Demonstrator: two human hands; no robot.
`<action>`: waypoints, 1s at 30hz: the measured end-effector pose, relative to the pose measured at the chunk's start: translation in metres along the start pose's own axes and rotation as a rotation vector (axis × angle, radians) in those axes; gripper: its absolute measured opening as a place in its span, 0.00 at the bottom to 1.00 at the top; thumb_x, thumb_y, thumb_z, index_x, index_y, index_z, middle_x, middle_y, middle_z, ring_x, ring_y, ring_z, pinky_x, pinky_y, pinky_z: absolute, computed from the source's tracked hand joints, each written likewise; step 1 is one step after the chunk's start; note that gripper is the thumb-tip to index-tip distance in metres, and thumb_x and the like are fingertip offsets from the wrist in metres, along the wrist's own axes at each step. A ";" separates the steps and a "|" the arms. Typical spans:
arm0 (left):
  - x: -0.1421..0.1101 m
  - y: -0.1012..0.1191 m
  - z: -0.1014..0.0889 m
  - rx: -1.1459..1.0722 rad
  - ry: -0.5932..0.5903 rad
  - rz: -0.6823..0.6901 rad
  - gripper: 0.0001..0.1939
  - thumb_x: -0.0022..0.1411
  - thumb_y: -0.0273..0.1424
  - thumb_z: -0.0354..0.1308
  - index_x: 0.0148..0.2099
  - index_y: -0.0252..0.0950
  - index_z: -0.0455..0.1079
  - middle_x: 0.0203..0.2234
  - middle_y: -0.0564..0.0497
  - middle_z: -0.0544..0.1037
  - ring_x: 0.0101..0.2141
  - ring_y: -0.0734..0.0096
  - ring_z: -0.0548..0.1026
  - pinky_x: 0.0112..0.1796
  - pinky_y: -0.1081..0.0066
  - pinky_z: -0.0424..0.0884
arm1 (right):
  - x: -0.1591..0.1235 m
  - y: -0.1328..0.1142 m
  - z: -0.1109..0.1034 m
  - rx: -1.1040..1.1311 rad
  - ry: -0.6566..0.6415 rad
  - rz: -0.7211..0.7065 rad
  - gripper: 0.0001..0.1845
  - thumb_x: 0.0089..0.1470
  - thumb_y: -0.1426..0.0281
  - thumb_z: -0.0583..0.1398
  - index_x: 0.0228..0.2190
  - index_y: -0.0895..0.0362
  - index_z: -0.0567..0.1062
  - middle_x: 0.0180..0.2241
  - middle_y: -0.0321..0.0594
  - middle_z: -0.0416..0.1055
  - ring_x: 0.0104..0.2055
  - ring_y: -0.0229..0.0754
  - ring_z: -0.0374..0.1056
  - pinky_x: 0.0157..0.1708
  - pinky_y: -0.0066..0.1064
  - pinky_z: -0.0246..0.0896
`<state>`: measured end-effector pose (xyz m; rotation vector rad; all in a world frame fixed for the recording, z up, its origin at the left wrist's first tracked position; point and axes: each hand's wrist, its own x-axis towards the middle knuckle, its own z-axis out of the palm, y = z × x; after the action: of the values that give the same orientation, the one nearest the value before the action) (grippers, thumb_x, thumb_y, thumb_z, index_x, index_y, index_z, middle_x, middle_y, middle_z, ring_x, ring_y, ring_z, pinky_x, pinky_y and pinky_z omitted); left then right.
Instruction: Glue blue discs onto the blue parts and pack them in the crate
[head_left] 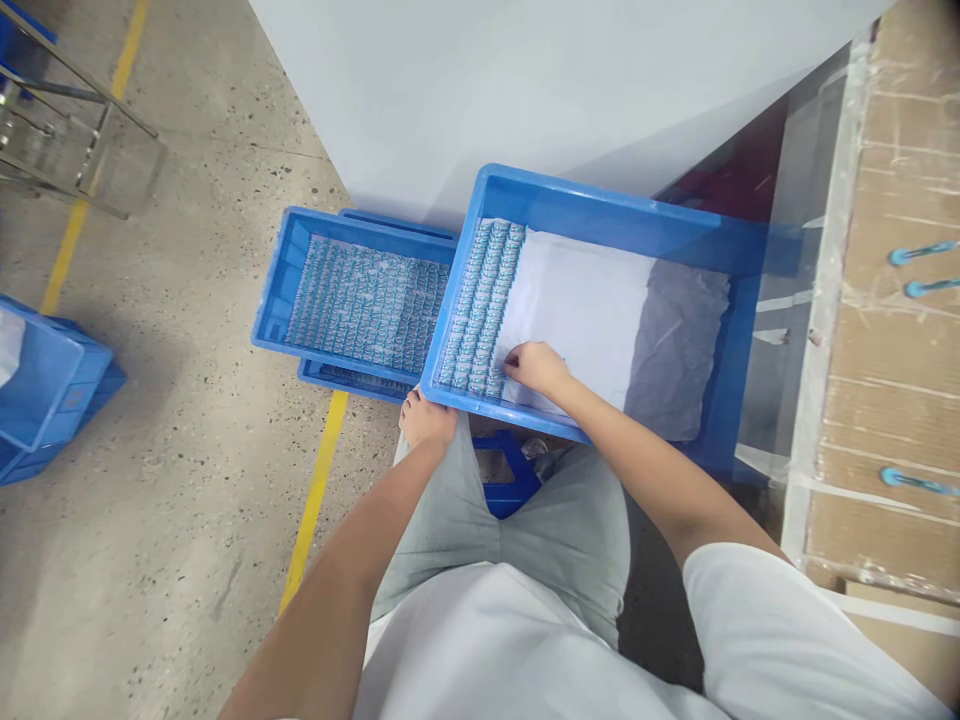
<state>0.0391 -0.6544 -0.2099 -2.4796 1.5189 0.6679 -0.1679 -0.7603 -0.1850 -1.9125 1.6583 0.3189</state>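
A blue crate [622, 215] rests on my lap, lined with white paper [585, 310]. Rows of small blue-and-white packets [480, 305] fill its left side. My right hand [534, 367] lies inside the crate by the near end of those rows, fingers curled down onto the packets. My left hand [424, 420] grips the crate's near left rim from below, fingers hidden under the edge.
A second blue crate [281, 285] full of the same packets sits on another crate on the floor to the left. More blue crates [52, 385] stand at far left. A yellow floor line [315, 495], a white wall and wrapped cardboard [892, 330] at right.
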 end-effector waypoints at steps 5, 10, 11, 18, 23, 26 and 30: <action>0.000 0.001 -0.004 0.002 -0.026 -0.006 0.26 0.62 0.45 0.48 0.57 0.36 0.64 0.52 0.36 0.71 0.53 0.49 0.69 0.51 0.57 0.63 | -0.001 0.000 0.000 -0.013 0.001 0.015 0.16 0.57 0.61 0.57 0.39 0.54 0.82 0.39 0.44 0.80 0.41 0.46 0.75 0.38 0.30 0.66; -0.001 0.001 -0.006 -0.001 -0.032 -0.007 0.27 0.62 0.45 0.48 0.58 0.36 0.64 0.52 0.36 0.71 0.54 0.48 0.68 0.51 0.56 0.63 | -0.002 -0.003 0.002 -0.006 -0.004 0.016 0.15 0.56 0.62 0.57 0.38 0.54 0.82 0.38 0.43 0.80 0.41 0.46 0.74 0.37 0.29 0.65; -0.001 0.001 -0.006 -0.002 -0.030 -0.005 0.27 0.62 0.45 0.48 0.57 0.36 0.65 0.52 0.36 0.71 0.53 0.48 0.69 0.51 0.56 0.63 | -0.002 -0.003 0.001 -0.002 -0.003 0.014 0.15 0.56 0.62 0.57 0.37 0.54 0.82 0.38 0.44 0.80 0.41 0.46 0.75 0.37 0.29 0.65; 0.000 -0.001 -0.003 -0.008 -0.020 -0.005 0.26 0.62 0.45 0.48 0.57 0.36 0.65 0.51 0.36 0.71 0.53 0.48 0.69 0.51 0.56 0.63 | -0.010 0.028 -0.031 0.108 0.192 0.200 0.23 0.62 0.59 0.50 0.36 0.56 0.81 0.35 0.47 0.80 0.38 0.45 0.75 0.38 0.31 0.65; 0.000 0.000 -0.003 -0.016 -0.013 -0.006 0.27 0.61 0.45 0.49 0.57 0.36 0.65 0.50 0.36 0.71 0.53 0.47 0.69 0.51 0.55 0.63 | -0.020 0.075 -0.036 0.172 0.268 0.396 0.16 0.52 0.61 0.60 0.39 0.55 0.81 0.36 0.44 0.80 0.41 0.49 0.75 0.41 0.34 0.66; 0.000 0.001 -0.005 -0.019 -0.015 -0.011 0.27 0.62 0.46 0.48 0.57 0.36 0.64 0.51 0.36 0.71 0.52 0.47 0.69 0.51 0.56 0.63 | -0.025 0.090 -0.023 0.210 0.184 0.348 0.18 0.49 0.58 0.63 0.39 0.55 0.81 0.36 0.41 0.80 0.40 0.47 0.75 0.41 0.33 0.66; -0.001 0.001 -0.007 -0.019 -0.020 -0.015 0.26 0.62 0.46 0.48 0.56 0.36 0.65 0.51 0.36 0.71 0.53 0.47 0.69 0.51 0.56 0.64 | -0.031 0.090 -0.014 0.181 0.126 0.245 0.17 0.50 0.61 0.63 0.40 0.55 0.81 0.35 0.39 0.80 0.39 0.44 0.75 0.40 0.31 0.66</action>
<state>0.0395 -0.6567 -0.2034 -2.4873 1.4923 0.7060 -0.2631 -0.7480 -0.1818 -1.6288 1.9399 0.1389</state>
